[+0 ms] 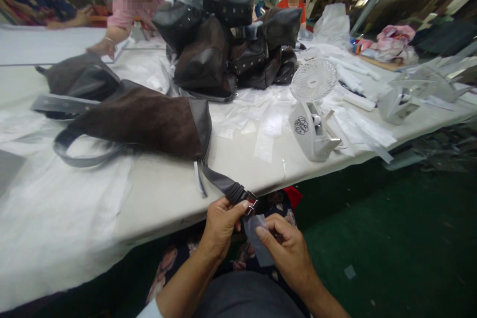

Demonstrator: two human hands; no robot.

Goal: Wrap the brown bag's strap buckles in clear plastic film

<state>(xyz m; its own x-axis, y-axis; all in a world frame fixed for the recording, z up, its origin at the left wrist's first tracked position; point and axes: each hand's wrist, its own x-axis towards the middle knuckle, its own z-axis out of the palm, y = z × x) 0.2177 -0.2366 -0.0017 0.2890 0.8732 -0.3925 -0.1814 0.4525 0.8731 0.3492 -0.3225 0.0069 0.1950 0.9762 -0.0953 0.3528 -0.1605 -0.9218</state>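
A dark brown handbag (pixel 149 121) with black end panels lies on its side on the covered table. Its black strap (pixel 219 179) runs over the front edge toward me and ends in a metal buckle (pixel 252 203). My left hand (pixel 219 223) is closed around the strap just by the buckle. Between the thumb and fingers of my right hand (pixel 285 243) is a small translucent plastic sheet (pixel 260 246), its upper end close against the buckle. Whether the sheet touches the buckle I cannot tell.
Several dark bags (pixel 208 54) are piled at the back of the table. A white fan (pixel 314 89) and a tape dispenser (pixel 315 134) stand to the right. Loose plastic wrapping (pixel 268 134) lies around. A co-worker's hand (pixel 102 48) rests at the far left side.
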